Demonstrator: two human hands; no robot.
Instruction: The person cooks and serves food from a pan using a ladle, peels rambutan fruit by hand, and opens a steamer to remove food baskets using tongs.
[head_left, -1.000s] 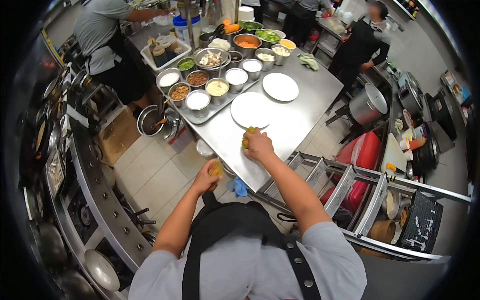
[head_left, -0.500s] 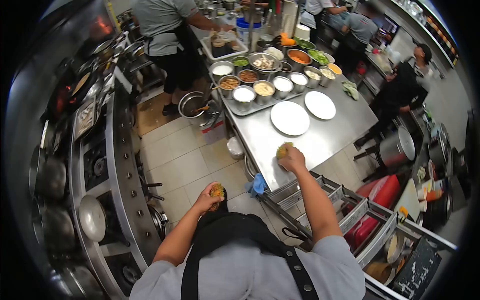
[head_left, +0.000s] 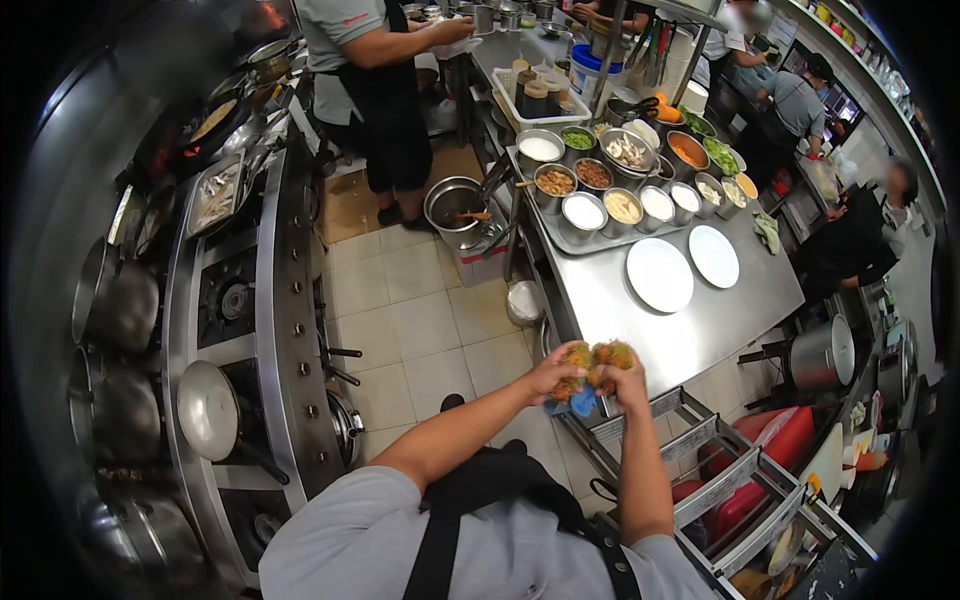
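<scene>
My left hand is closed round a green and orange food piece. Right beside it, my right hand grips a similar food piece. Both hands are close together over the near corner of the steel table, and the two pieces almost touch. Beyond them on the table lie a white plate and a smaller-looking white plate. A blue cloth shows just below my hands.
Metal containers of ingredients stand on a tray at the table's far side. Left are a stove and a pan. A metal rack adjoins the table. A co-worker stands ahead on the left; others are at the right.
My hands have come together, the left moving up and right towards the other. The right hand has drawn back from beside the plates. The view has turned, showing more of the stove.
</scene>
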